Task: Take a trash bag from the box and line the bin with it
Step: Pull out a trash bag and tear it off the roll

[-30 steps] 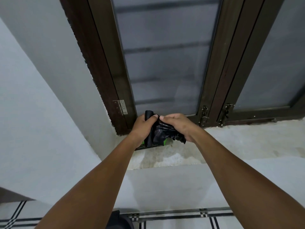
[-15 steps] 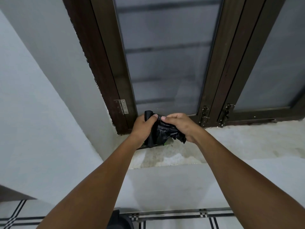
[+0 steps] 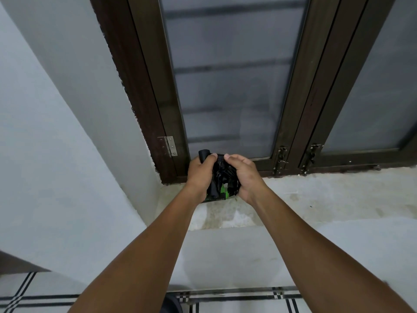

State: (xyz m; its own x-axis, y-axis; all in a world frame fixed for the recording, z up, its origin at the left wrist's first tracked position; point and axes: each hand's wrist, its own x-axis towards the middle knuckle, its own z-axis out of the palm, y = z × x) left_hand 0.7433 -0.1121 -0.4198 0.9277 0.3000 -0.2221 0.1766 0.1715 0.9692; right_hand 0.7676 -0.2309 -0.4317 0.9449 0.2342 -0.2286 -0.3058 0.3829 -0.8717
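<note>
A crumpled black trash bag [image 3: 222, 175] is bunched between both my hands over the window sill. My left hand [image 3: 199, 171] grips its rolled left end, which sticks up above my thumb. My right hand [image 3: 243, 175] clutches the crinkled right part. Just below the bag a black and green box [image 3: 222, 194] lies on the sill, mostly hidden by my hands and the plastic. At the bottom edge, between my forearms, a dark rounded shape [image 3: 171, 303] shows on the floor; whether it is the bin I cannot tell.
The stained concrete sill [image 3: 316, 195] runs to the right under a dark wooden window frame [image 3: 144, 109] with frosted panes and metal latches [image 3: 281, 160]. A white wall [image 3: 56, 154] closes the left side. Tiled floor with black stripes [image 3: 248, 299] lies below.
My right hand has closed in lower around the bag, bunching it tighter against my left hand. The box stays on the sill.
</note>
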